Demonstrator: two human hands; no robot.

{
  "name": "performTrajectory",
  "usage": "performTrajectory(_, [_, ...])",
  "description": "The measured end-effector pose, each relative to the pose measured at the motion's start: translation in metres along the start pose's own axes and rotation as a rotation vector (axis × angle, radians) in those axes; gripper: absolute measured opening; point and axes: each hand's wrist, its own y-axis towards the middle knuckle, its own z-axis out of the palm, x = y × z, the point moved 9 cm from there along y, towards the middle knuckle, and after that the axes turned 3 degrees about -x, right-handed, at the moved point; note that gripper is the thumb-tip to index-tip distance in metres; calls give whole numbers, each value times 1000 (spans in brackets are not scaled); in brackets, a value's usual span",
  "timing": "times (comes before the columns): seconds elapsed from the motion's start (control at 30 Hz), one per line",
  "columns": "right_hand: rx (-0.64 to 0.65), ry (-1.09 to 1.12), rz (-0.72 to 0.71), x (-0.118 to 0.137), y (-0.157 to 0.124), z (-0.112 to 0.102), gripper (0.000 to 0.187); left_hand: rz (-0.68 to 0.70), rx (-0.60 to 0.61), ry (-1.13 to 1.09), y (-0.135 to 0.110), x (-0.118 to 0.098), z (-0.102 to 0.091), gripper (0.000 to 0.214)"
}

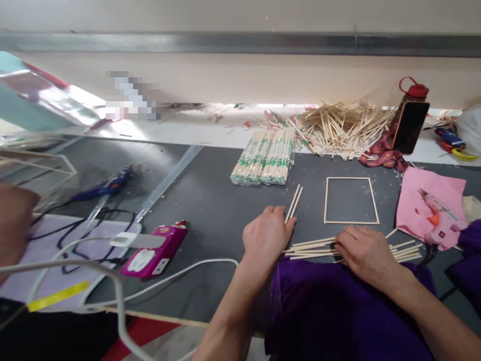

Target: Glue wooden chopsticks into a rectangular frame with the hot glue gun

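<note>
My left hand (pixel 266 234) rests on the dark grey table, its fingers curled by two thin wooden chopsticks (pixel 294 203) that stick out past the thumb, pointing away from me. My right hand (pixel 364 253) lies over a loose row of wooden chopsticks (pixel 313 246) near the table's front edge, fingers bent down onto them. The chopsticks' middle parts are hidden beneath that hand. Beyond it lies a square frame of thin sticks (pixel 350 223), flat on the table. Two plastic-wrapped packs of chopsticks (pixel 264 158) lie farther back.
A big pile of loose sticks (pixel 347 128) lies at the back, beside a phone (pixel 411 127) leaning on a red-capped bottle (pixel 417 90). Pliers (pixel 436 205) rest on pink paper (pixel 413 193) at right. To the left are a magenta power strip (pixel 165 245), a blue glue gun (pixel 103 186) and another person's arm (pixel 13 225).
</note>
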Motion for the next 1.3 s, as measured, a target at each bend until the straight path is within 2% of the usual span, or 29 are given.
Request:
performTrajectory(0.1, [19,14,15,-3,-2,1,16,2,118,81,8,-6,20,32])
performTrajectory(0.2, [25,16,32,-7,-4,2,14,-28,110,72,6,-6,27,32])
performTrajectory(0.53, [12,3,44,-12,-7,1,15,-47,131,-31,10,-3,26,32])
performTrajectory(0.73, [12,-9,56,-14,-7,0,14,7,167,32,10,-3,26,32])
performTrajectory(0.87, [12,-9,52,-14,-7,-1,15,13,154,92,10,-7,26,33])
performTrajectory(1.0, [3,3,49,-15,-7,-1,17,13,123,50,12,-3,25,30])
performTrajectory(1.1, [-8,98,91,-18,-6,-3,18,-57,34,-117,8,11,11,24])
performTrajectory(1.17, [-24,283,159,-20,-5,-8,16,-58,4,-398,-1,10,0,20])
performTrajectory(1.23, [-37,534,276,-26,-4,-12,11,53,86,-746,-13,-12,-6,21])
performTrajectory(1.3, [-54,775,414,-33,-5,-15,23,221,158,-947,-27,-46,-16,18])
